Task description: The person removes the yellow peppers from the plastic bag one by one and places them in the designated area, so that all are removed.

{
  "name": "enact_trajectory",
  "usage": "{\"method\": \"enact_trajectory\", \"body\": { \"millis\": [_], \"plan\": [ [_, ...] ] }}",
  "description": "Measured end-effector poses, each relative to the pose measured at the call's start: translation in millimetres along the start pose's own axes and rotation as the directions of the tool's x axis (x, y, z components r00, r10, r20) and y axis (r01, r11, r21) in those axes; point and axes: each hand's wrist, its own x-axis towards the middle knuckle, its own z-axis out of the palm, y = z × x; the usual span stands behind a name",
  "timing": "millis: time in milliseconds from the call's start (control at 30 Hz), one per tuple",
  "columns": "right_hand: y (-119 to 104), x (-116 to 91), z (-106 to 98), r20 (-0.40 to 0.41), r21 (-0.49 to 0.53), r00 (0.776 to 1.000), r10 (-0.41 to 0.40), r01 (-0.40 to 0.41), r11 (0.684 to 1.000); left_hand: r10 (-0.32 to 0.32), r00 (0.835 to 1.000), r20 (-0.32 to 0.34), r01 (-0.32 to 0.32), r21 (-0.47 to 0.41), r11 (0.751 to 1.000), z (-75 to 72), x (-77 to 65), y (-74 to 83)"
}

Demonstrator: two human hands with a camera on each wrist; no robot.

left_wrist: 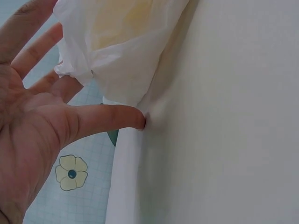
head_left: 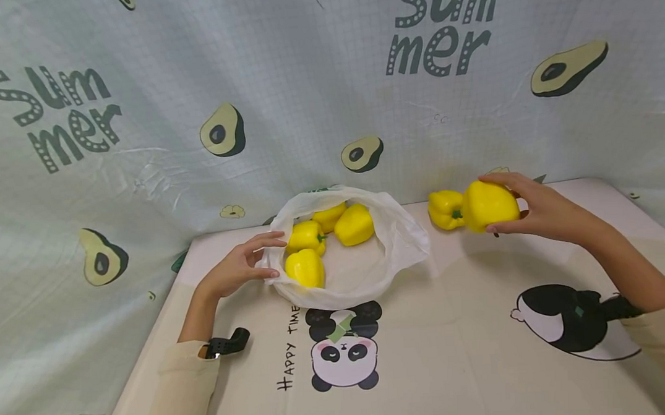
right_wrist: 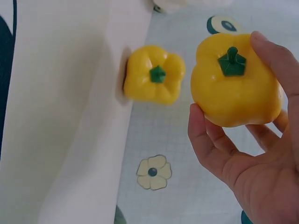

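Yellow pepper [head_left: 490,204], head view: right hand [head_left: 547,213] has thumb and fingers clamped on its sides, off the table [head_left: 428,358] as far as we can judge. Using the middle of the white plastic bag [head_left: 409,238] as our clock centre, it's between 2 and 3. Loose pepper [head_left: 445,209] lies the same way, closer in. Left hand [head_left: 229,269] is at 9, by the rim, fingers spread. Bag mouth is wide, four bagged peppers [head_left: 354,226] inside at roughly 8, 10, 12 and 1. Our hands are well apart.

Left wrist view: bag towards 12, faint yellow showing through. Thumb is straight, pointing to 3; no pinch that we see. Fingers are along the bag's 9 side; how firmly they bear on it we can't tell. We'd hold the rim lightly out towards 9, no hard tug: thin plastic probably folds in or drags.

Right wrist view: clamped pepper at 2, stem facing us; loose one near 12, visible gap between. Skin looks smooth, likely slippery, so we'd press evenly on both sides, leave the stem alone, and clear the loose one before any sideways move.
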Motion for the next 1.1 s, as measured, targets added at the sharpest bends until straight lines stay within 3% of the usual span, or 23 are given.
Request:
{"method": "enact_trajectory", "body": {
  "millis": [267,600,1100],
  "plan": [
    [8,-1,-7,0.002,0.002,0.998,0.06,-0.06,0.998,-0.004,1.0,0.002,0.004,-0.015,1.0,-0.5,0.5,-0.2],
    [14,-1,-7,-0.003,-0.025,0.997,0.075,-0.075,0.997,-0.006,1.0,0.007,0.006,-0.008,1.0,-0.2,0.3,-3.7],
    [30,14,-9,0.038,-0.031,0.995,0.097,-0.096,0.995,-0.028,1.0,0.008,0.028,0.001,1.0,0.6,1.8,-1.9]
  ]
}}
